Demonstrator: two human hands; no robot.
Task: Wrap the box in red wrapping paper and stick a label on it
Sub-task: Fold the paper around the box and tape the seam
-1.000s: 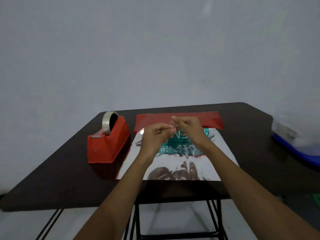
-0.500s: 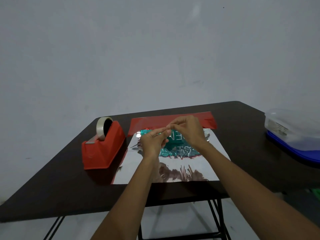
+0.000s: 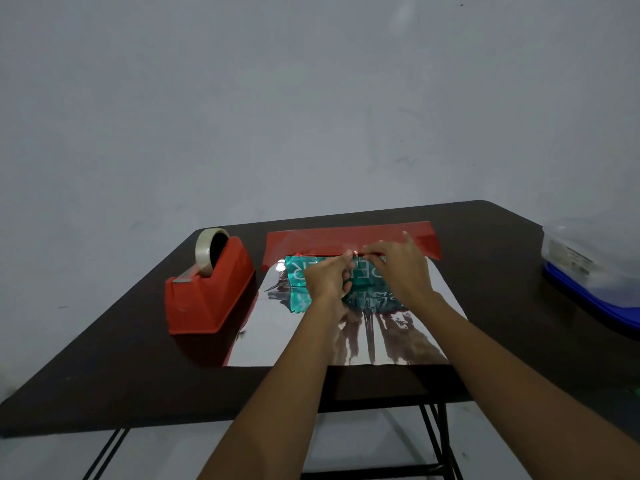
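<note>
The left hand (image 3: 327,278) and right hand (image 3: 401,271) pinch what looks like clear tape (image 3: 354,252) above the teal box (image 3: 299,271), which sits at twelve o'clock on the wrapping paper (image 3: 270,334); taping the far edge, I'd judge, and next it wants pressing flat.

Left hand (image 3: 327,277) and right hand (image 3: 401,268) hide part of the box (image 3: 298,271); their pinched tape (image 3: 350,252) barely shows.

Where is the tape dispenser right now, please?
In the head view, the tape dispenser stands on the table at the person's left, beside the left edge of the wrapping paper.
</note>
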